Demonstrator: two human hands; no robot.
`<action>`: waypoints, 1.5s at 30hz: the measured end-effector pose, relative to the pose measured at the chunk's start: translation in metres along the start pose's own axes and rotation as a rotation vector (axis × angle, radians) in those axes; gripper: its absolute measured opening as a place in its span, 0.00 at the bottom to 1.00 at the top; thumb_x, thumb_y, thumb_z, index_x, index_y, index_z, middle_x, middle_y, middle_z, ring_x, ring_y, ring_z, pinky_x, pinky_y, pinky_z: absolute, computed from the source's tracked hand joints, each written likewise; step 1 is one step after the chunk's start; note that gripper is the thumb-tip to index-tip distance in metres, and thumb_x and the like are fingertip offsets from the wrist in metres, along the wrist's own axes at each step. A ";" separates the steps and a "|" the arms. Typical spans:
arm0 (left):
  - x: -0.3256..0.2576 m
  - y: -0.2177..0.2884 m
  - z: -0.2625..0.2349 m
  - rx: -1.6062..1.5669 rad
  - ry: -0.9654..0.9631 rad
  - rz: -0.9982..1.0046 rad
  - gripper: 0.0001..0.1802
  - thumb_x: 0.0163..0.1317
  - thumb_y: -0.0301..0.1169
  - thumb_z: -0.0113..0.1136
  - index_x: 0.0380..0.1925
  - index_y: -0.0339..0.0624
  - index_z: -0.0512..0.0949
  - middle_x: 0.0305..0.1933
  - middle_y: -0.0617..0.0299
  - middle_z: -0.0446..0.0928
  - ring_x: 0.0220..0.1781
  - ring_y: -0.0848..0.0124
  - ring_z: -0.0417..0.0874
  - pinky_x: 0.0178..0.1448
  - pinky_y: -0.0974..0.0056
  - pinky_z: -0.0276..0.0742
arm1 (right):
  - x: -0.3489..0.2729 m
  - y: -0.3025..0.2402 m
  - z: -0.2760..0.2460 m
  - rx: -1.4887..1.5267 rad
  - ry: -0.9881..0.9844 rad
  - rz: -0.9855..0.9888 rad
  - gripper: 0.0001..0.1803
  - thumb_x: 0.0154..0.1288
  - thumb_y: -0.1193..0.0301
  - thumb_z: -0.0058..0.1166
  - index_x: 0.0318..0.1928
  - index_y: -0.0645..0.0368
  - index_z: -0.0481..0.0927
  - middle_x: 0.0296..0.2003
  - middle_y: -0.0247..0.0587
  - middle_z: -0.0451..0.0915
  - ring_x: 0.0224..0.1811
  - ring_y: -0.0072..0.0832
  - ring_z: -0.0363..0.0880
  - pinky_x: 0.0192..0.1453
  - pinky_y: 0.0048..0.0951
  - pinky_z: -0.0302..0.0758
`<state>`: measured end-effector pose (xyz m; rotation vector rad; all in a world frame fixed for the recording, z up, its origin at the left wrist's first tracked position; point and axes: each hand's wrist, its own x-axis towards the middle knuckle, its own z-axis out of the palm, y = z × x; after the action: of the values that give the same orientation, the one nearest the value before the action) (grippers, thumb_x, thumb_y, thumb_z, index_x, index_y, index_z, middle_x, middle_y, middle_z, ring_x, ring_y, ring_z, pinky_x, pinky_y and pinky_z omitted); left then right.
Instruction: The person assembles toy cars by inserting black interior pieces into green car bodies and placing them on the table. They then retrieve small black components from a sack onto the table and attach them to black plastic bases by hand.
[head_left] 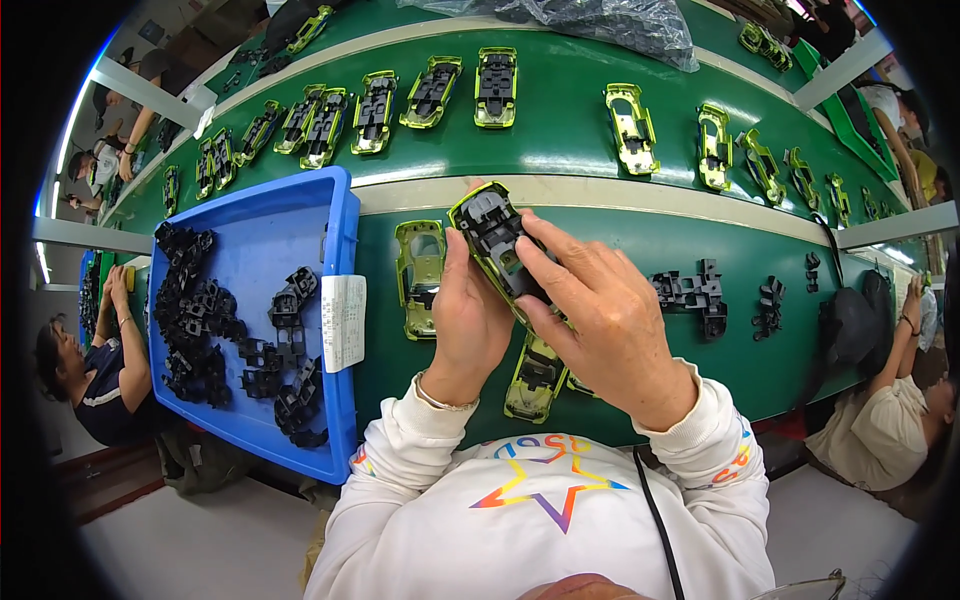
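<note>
Both my hands hold one yellow-green toy car body [487,232] with a black plastic insert in its upturned underside. My left hand [468,318] grips it from the left side. My right hand [600,312] covers its right side, with fingers pressing on the black insert. Just left of my hands, another green car shell [418,277] lies on the green work surface [620,235]. Under my wrists lies one more shell [533,378].
A blue tray [262,240] of several black plastic parts sits at my left, with a white paper slip [343,322] on its edge. Loose black parts [692,292] lie to the right. Several car shells ride the green belt [560,130] beyond. Other people sit at both sides.
</note>
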<state>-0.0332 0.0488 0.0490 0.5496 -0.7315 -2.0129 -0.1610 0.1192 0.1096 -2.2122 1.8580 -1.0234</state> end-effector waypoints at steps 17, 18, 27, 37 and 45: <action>-0.002 0.004 0.004 -0.122 0.035 -0.041 0.29 0.81 0.48 0.28 0.68 0.42 0.65 0.62 0.52 0.77 0.63 0.62 0.78 0.68 0.55 0.73 | -0.001 -0.004 -0.011 -0.028 0.005 -0.017 0.24 0.53 0.75 0.67 0.52 0.66 0.80 0.58 0.45 0.79 0.42 0.38 0.79 0.45 0.36 0.77; -0.002 0.005 0.005 -0.125 0.028 -0.057 0.29 0.81 0.48 0.27 0.69 0.43 0.65 0.62 0.52 0.77 0.63 0.62 0.78 0.69 0.55 0.73 | -0.002 -0.003 -0.012 -0.015 0.011 -0.022 0.24 0.53 0.75 0.67 0.52 0.66 0.80 0.58 0.46 0.78 0.42 0.38 0.79 0.45 0.35 0.76; -0.001 0.002 0.002 -0.073 0.048 -0.076 0.30 0.81 0.49 0.27 0.70 0.42 0.64 0.62 0.50 0.76 0.64 0.61 0.77 0.71 0.54 0.71 | -0.004 -0.012 -0.006 -0.049 0.009 0.015 0.27 0.51 0.80 0.67 0.55 0.68 0.78 0.61 0.49 0.77 0.43 0.42 0.80 0.48 0.38 0.78; -0.002 0.001 0.006 -0.002 0.037 -0.070 0.29 0.82 0.47 0.26 0.74 0.47 0.57 0.63 0.59 0.73 0.64 0.69 0.75 0.70 0.59 0.70 | -0.005 -0.016 -0.007 -0.100 -0.016 0.002 0.27 0.51 0.80 0.67 0.54 0.68 0.78 0.60 0.50 0.77 0.42 0.43 0.79 0.47 0.38 0.78; -0.004 -0.002 0.003 0.032 0.003 0.055 0.30 0.81 0.50 0.28 0.76 0.49 0.54 0.60 0.55 0.74 0.61 0.68 0.77 0.67 0.59 0.73 | -0.011 -0.016 0.001 -0.056 0.049 -0.043 0.26 0.51 0.77 0.67 0.52 0.71 0.79 0.57 0.53 0.77 0.44 0.40 0.79 0.48 0.36 0.79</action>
<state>-0.0339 0.0535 0.0501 0.5456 -0.7698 -1.9519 -0.1475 0.1330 0.1109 -2.2881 1.8892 -1.0551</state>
